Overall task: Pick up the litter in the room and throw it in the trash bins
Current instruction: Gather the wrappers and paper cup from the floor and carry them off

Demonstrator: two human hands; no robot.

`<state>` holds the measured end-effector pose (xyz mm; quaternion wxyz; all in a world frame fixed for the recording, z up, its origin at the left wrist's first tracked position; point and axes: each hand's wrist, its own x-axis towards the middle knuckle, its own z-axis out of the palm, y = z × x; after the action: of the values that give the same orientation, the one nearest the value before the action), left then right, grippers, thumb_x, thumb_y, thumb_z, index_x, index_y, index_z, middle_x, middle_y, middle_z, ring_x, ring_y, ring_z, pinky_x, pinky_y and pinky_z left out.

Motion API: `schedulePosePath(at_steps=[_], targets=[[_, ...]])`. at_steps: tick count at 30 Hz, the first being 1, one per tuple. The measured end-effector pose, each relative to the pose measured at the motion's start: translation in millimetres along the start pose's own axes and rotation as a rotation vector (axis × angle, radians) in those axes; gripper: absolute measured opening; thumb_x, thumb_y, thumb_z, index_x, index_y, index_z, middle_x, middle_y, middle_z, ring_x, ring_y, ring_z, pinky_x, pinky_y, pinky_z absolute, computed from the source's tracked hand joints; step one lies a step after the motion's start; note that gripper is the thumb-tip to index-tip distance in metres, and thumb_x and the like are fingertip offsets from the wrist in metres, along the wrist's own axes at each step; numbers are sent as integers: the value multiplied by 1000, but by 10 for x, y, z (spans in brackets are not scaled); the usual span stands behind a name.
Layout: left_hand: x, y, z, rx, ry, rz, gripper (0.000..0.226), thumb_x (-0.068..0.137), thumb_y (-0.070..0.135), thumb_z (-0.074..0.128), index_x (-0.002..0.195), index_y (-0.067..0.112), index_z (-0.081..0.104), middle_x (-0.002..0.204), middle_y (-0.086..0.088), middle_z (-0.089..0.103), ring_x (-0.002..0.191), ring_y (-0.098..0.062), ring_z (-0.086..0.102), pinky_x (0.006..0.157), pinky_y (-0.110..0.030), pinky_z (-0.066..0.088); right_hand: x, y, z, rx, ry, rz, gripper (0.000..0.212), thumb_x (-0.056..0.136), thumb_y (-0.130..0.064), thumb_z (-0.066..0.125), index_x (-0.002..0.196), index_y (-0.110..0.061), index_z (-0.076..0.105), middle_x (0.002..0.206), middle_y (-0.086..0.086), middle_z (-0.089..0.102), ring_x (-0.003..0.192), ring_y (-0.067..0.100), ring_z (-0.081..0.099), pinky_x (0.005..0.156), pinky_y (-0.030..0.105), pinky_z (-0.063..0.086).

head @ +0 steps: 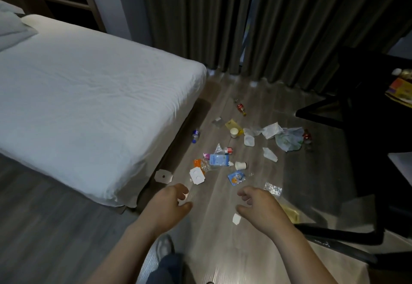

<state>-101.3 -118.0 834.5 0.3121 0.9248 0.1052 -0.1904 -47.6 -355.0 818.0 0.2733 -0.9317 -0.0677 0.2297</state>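
Much litter point(225, 160) on wood floor point(223, 250) between bed point(89, 96), curtains point(223, 20).

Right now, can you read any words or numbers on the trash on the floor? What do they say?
No words or numbers can be read anywhere in this picture.
light blue packet: any print is too blurred to read.
blue and orange pouch: shows a picture, lettering too small.
red-labelled bottle: label too small.
blue-labelled bottle: label too small.
yellow box at the right edge: print too blurred.
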Motion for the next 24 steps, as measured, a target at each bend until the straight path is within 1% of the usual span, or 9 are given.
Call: schedulePosePath(at_steps=[3,6,10,14,16,18,21,24], targets=[[422,-70,-133,-3,-46,0,36,90,36,59,123,24,55,115,6,61,98,-7,58,83,-19,48,384,-105,-3,14,9,24,37,79,-28,67,116,-25,63,104,-8,60,98,8,59,85,23,47],[910,-188,-271,-12,-84,-5,39,90,35,59,126,22,54,117,4,60,99,-9,59,86,-20,49,808,-202,31,21,-10,59,38,78,-28,67,115,-25,64,108,-6,63,99,8,60,86,23,48],[1598,-414,-485,5,-146,0,44,89,34,60,130,21,52,123,3,59,107,-11,58,94,-25,48,1398,-383,121,25,-53,114,39,80,-25,66,118,-21,63,111,-2,65,101,9,60,87,23,48],[2249,-633,-631,49,-233,6,41,89,35,59,128,22,53,122,3,60,101,-10,58,85,-20,46,1944,-525,225,-24,-68,174,33,81,-26,65,112,-16,64,108,1,66,97,12,61,78,21,46],[2553,-720,-627,75,-262,3,39,90,36,59,126,24,52,121,3,59,96,-8,55,80,-17,42,2195,-536,289,-34,-59,187,36,82,-27,66,117,-19,63,109,-1,65,98,11,60,77,19,43],[2808,-801,-565,87,-278,-5,37,90,35,59,125,24,52,120,4,59,97,-8,55,80,-16,40,2406,-490,369,-41,-71,208,37,83,-27,65,120,-20,61,110,-1,64,98,11,58,79,20,43],[3101,-907,-385,80,-321,-12,37,89,33,60,124,23,53,119,2,61,97,-8,57,82,-16,42,2637,-327,502,-43,-95,249,37,85,-27,65,120,-20,59,111,-1,63,100,12,57,84,23,46],[3350,-1000,-116,91,-364,-9,38,90,34,60,125,21,53,120,1,60,100,-9,58,88,-20,45,2856,-82,658,-44,-106,281,37,86,-26,64,122,-19,58,113,1,62,101,14,57,85,23,45]])
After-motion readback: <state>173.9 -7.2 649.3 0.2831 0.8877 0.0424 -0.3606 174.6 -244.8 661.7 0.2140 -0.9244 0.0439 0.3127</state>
